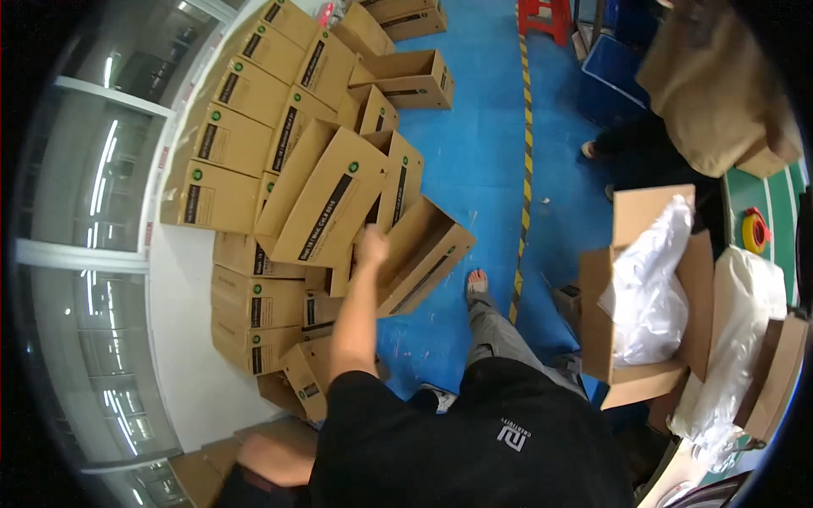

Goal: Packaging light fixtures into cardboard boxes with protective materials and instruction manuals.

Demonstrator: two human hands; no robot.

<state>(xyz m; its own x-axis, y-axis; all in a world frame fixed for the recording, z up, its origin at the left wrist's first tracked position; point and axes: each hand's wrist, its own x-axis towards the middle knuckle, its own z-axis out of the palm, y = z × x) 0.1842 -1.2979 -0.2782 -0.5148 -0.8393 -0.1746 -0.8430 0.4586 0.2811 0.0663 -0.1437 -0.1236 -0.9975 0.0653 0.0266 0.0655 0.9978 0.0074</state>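
My left hand (371, 245) is closed at the lower right edge of a tilted brown cardboard box (326, 199), its fingers partly hidden by the cardboard. This box has a dark printed strip and a small green mark. Just right of my hand, an open cardboard box (428, 254) stands on the floor, and its inside looks bare. My right hand is not in view. A blurred hand (275, 461) shows at the lower left, and whose it is I cannot tell.
Stacked cardboard boxes (224, 199) line the window wall. More open boxes (415, 80) stand farther ahead on the blue floor. At right are a carton (597, 313) with clear plastic, a blue bin (610, 80), a green worktop (775, 203) and a person (720, 93). A red stool (546, 17) stands far off.
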